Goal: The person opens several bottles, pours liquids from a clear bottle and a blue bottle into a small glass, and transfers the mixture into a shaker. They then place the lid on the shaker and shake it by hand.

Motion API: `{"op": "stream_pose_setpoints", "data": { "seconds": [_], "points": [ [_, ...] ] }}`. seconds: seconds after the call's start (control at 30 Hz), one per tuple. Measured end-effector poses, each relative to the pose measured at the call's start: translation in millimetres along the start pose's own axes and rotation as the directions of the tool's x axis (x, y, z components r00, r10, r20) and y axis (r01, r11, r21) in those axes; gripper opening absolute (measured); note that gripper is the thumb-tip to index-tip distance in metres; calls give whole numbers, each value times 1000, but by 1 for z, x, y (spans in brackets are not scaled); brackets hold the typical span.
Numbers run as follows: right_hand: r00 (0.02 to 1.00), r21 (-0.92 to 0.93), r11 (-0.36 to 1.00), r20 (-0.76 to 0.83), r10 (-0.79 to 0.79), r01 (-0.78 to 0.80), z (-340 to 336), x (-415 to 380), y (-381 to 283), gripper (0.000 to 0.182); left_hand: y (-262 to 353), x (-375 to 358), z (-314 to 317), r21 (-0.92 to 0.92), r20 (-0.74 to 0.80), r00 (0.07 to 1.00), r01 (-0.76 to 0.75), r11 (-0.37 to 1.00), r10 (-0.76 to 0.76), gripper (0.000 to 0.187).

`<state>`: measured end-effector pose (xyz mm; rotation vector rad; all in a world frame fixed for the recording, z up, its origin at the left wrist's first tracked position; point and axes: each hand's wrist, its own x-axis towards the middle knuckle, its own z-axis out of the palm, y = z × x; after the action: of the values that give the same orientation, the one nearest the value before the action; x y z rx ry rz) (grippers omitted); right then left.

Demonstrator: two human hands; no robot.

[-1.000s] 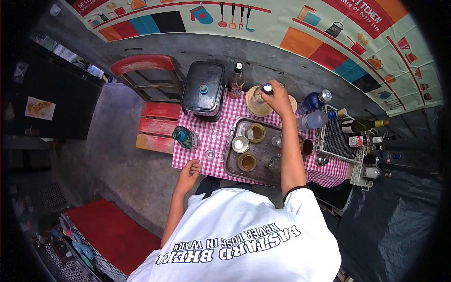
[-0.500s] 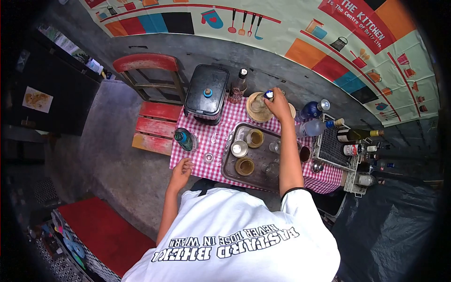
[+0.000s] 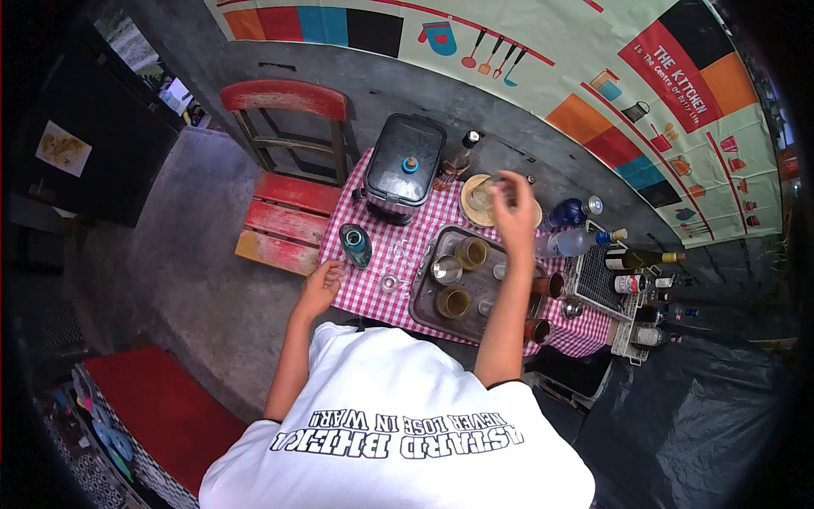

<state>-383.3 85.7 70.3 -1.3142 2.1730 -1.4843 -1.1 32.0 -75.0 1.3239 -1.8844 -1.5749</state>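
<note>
My right hand (image 3: 515,208) hovers over the round wicker mats (image 3: 468,214) at the back of the table, its fingers apart and bent. A clear glass vessel (image 3: 481,198) stands on the left mat, beside my fingertips. A small bottle top (image 3: 531,179) shows just past the hand; the rest is hidden. My left hand (image 3: 322,284) rests at the table's left front edge, fingers loosely bent, with nothing in it. Nearest to it is a teal glass bottle (image 3: 356,246). Under my right forearm lies a dark tray (image 3: 428,316) with jars, glasses and a metal cup (image 3: 447,269).
A black-lidded container (image 3: 403,161) and a dark bottle (image 3: 458,161) stand at the back left. Blue (image 3: 566,212) and clear (image 3: 566,243) bottles stand right of the mats, beside a wire rack (image 3: 598,276) with several bottles. A red chair (image 3: 284,216) is at the left.
My right hand has let go of the blue-topped bottle neck and lifted slightly, its fingers spreading. My left hand stays by the table edge. The view has shifted and turned slightly.
</note>
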Motion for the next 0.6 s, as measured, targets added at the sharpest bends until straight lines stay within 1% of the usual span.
{"op": "stream_pose_setpoints", "data": {
  "seconds": [0.07,0.13,0.17,0.23,0.27,0.3,0.33,0.37,0.4,0.5,0.53,0.57,0.6],
  "points": [
    [986,33,999,163,-42,37,40,2,-20,34,3,7,-3,-17,13,1000,-24,1000,24,32],
    [962,-20,998,268,-44,52,78,10,-27,41,10,20,-7,-24,33,998,-60,998,60,31],
    [966,-22,999,255,-42,49,94,17,-21,41,13,26,-8,-22,34,995,-93,995,94,29],
    [951,-179,950,224,-214,256,123,26,-6,42,19,32,-13,-16,30,988,-148,989,148,25],
    [953,-177,951,217,-213,253,130,31,-1,42,22,35,-18,5,72,993,-99,995,98,34],
    [944,-194,960,301,-137,201,131,37,-1,40,21,35,-20,11,75,992,-102,995,101,34],
    [922,-217,964,382,-60,153,131,40,0,39,20,36,-20,-73,43,988,-148,986,151,39],
    [923,-217,964,381,-61,153,131,41,1,39,18,37,-22,-157,7,981,-192,969,196,43],
    [920,-211,963,384,-73,164,127,38,-4,37,19,36,-26,-105,23,979,-200,974,204,51],
    [920,-225,960,385,-71,168,116,21,-22,37,25,30,-29,-82,23,985,-166,983,168,50],
    [928,-175,969,357,-105,177,111,9,-32,37,32,26,-29,-89,23,986,-162,983,165,50],
    [936,-124,975,325,-138,186,106,-6,-39,37,41,23,-29,-56,-4,975,-223,973,223,50],
    [937,-75,988,333,-106,138,102,-23,-43,36,52,22,-29,-16,-28,958,-286,958,286,50]
  ]
}}
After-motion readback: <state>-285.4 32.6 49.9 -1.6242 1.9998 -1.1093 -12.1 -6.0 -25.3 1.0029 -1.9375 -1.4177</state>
